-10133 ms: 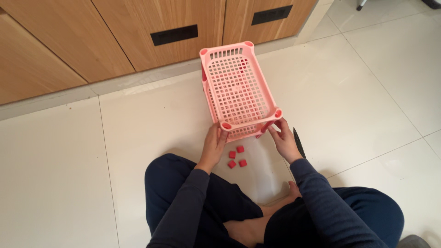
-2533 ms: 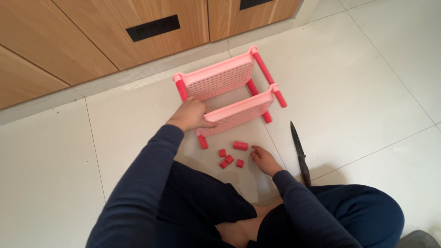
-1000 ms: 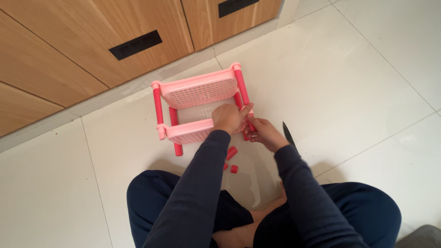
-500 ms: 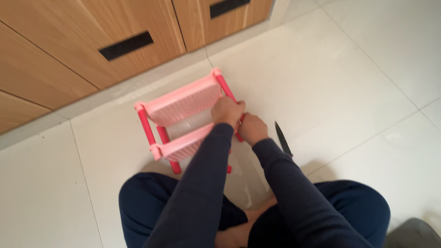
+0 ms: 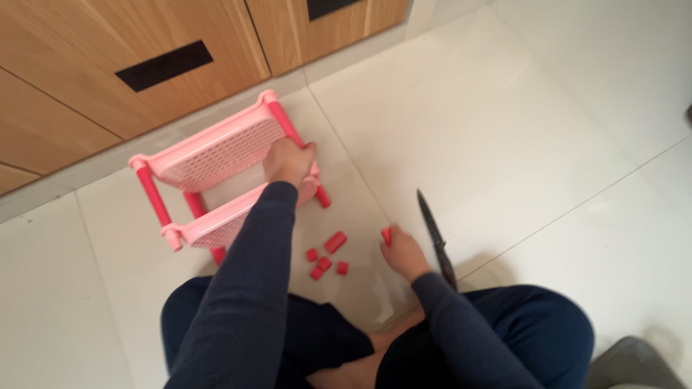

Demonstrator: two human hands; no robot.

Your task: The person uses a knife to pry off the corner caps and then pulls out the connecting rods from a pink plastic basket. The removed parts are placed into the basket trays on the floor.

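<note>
A pink two-tier plastic rack (image 5: 216, 155) with red posts lies on its side on the white tile floor. My left hand (image 5: 288, 160) grips its right end, near a red post. My right hand (image 5: 404, 252) is low on the floor and pinches a small red plastic piece (image 5: 387, 235) between its fingers. Several more small red pieces (image 5: 326, 256) lie loose on the floor between my two hands, just in front of my knees.
A black knife (image 5: 435, 234) lies on the tiles just right of my right hand. Wooden cabinet fronts (image 5: 144, 50) with dark handle slots run along the back. My crossed legs in dark trousers fill the bottom.
My right hand has left the rack and dropped down to the floor, holding a red piece. The left hand stays on the rack, which has shifted in view.
</note>
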